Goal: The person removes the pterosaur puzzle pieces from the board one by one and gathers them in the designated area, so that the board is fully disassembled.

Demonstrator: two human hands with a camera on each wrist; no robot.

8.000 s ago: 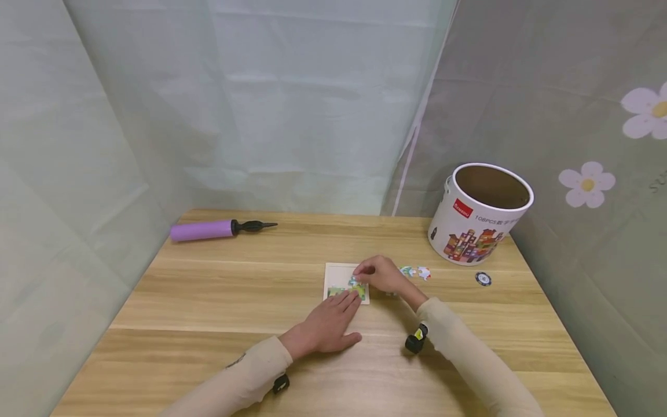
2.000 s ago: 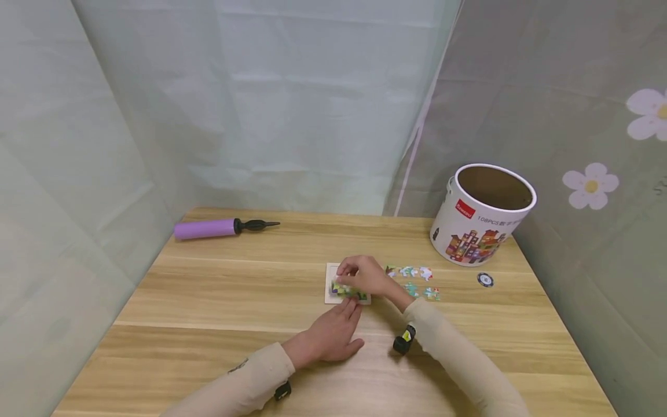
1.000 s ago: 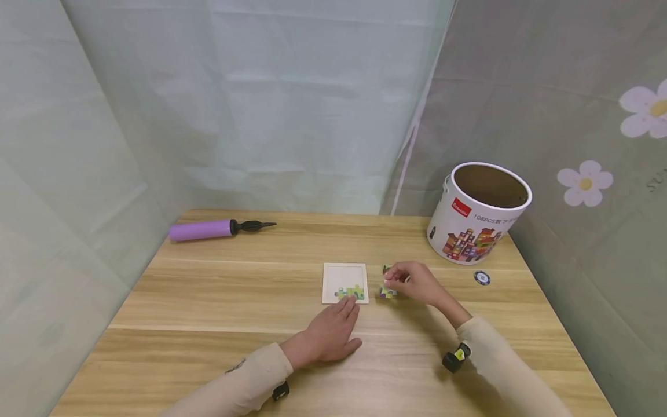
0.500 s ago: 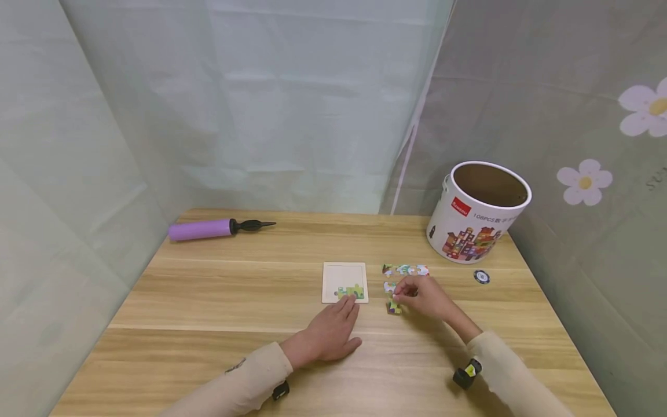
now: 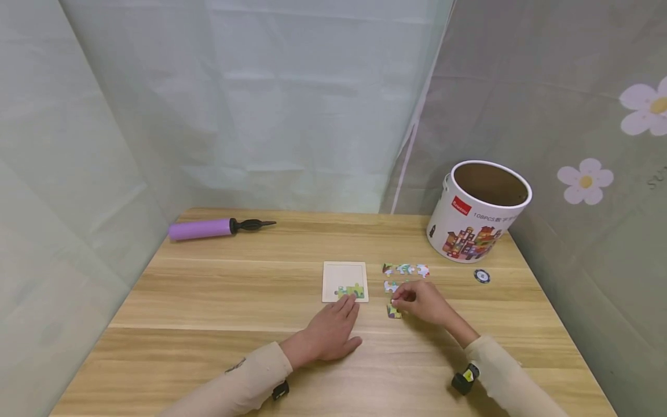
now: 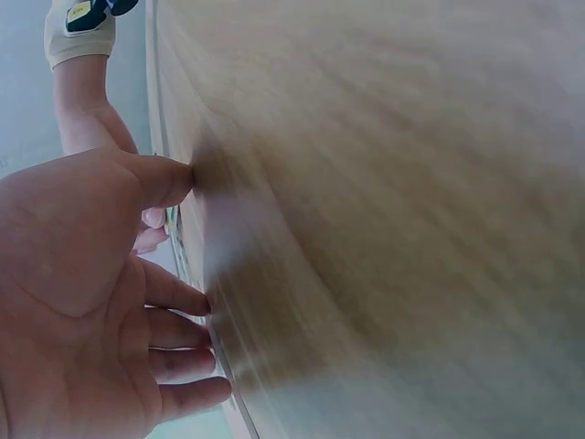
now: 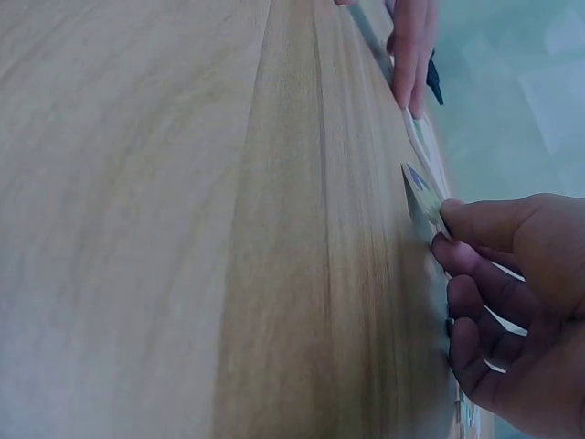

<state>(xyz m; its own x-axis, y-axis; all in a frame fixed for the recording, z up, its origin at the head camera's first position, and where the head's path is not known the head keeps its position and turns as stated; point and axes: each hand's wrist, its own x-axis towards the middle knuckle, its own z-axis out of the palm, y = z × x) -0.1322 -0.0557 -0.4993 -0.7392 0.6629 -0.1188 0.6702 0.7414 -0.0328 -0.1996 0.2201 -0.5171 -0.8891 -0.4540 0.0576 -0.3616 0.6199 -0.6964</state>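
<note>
A square wooden puzzle tray [image 5: 344, 273] lies mid-table, with joined green jigsaw pieces [image 5: 350, 291] along its lower right. My left hand [image 5: 332, 331] touches its near edge with straight fingers, palm low over the wood in the left wrist view. To the right of the tray, my right hand [image 5: 426, 302] pinches a green and purple jigsaw piece [image 5: 394, 311] between thumb and forefinger. That piece is tilted close over the table in the right wrist view [image 7: 422, 194]. Beyond my right hand lie rows of loose jigsaw pieces [image 5: 405, 269], the nearer row partly hidden by it.
A white bucket [image 5: 471, 229] with printed building blocks stands at the back right. A round dark-and-white chip [image 5: 482, 276] lies in front of it. At the back left is a purple hand pump [image 5: 203, 230] with a black nozzle. Cloth curtains hang behind the table [image 5: 234, 272].
My right hand has gone from over the tray to its right and slightly nearer me, carrying the green and purple jigsaw piece. The left hand has stayed at the tray's near edge.
</note>
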